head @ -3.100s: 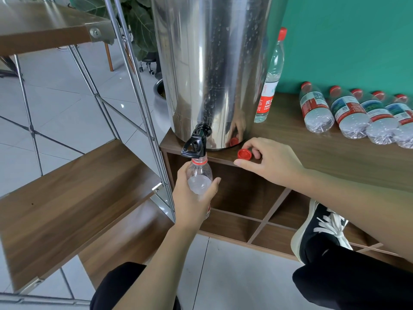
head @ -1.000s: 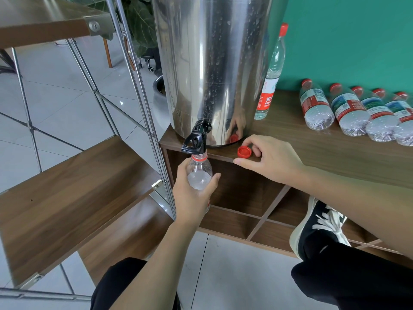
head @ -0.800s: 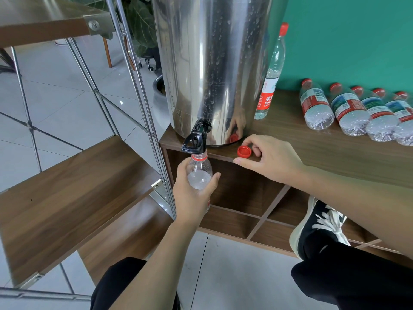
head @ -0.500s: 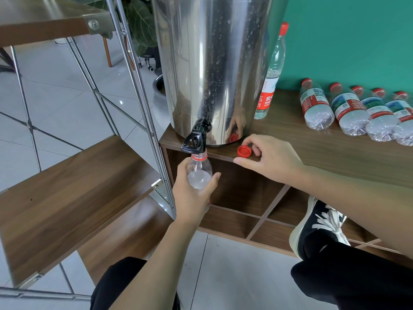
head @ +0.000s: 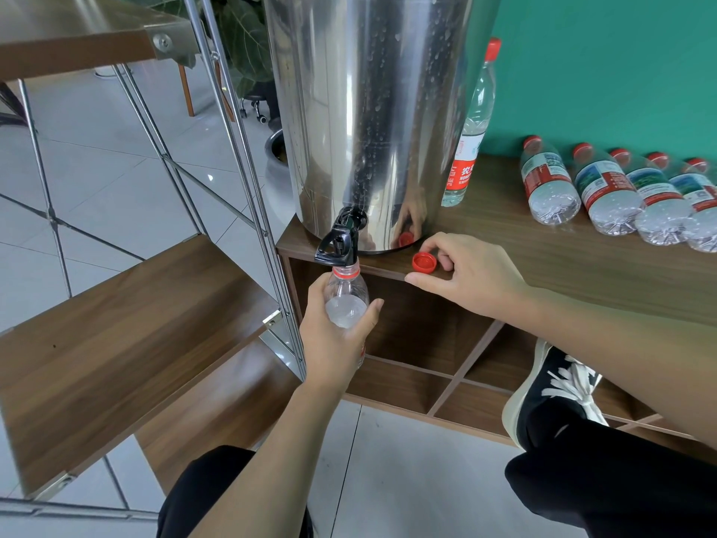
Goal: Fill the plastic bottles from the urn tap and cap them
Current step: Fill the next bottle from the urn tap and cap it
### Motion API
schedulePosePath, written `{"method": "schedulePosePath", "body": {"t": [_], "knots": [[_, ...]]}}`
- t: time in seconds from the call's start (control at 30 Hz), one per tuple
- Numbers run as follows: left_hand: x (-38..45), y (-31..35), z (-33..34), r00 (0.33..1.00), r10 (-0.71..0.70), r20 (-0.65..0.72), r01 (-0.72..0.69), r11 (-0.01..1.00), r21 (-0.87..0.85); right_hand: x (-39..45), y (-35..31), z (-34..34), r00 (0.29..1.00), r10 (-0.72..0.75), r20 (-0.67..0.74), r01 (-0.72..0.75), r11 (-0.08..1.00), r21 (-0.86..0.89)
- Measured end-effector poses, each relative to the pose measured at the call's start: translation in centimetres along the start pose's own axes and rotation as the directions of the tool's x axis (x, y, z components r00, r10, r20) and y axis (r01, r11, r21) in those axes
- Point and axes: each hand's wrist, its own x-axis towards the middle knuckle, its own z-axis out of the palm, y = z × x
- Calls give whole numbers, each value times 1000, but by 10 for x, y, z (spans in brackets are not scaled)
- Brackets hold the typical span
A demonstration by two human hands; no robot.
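A tall steel urn (head: 364, 110) stands on a wooden cabinet top (head: 582, 262), its black tap (head: 341, 238) jutting over the front edge. My left hand (head: 333, 343) grips an open clear plastic bottle (head: 346, 300) upright with its mouth right under the tap; water shows in the bottle up to its shoulder. My right hand (head: 473, 277) rests on the cabinet top, its fingers curled beside a loose red cap (head: 424, 262) and touching it.
One capped bottle (head: 471, 141) stands behind the urn. Several capped bottles (head: 605, 192) lie side by side at the right against the green wall. A metal-framed wooden shelf (head: 128, 328) is close on the left. My knee and shoe (head: 555, 398) are below right.
Almost nothing differs: both hands stay in place, the bottle remains under the tap, and the red cap has shifted very slightly under my right fingers.
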Motion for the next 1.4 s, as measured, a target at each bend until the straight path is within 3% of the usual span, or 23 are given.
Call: {"method": "schedulePosePath", "body": {"t": [1.4], "knots": [[-2,1,0,1000,-5,1,5,1000,-5,0,-2,0,1000,-8,-9,8,1000,-8]]}}
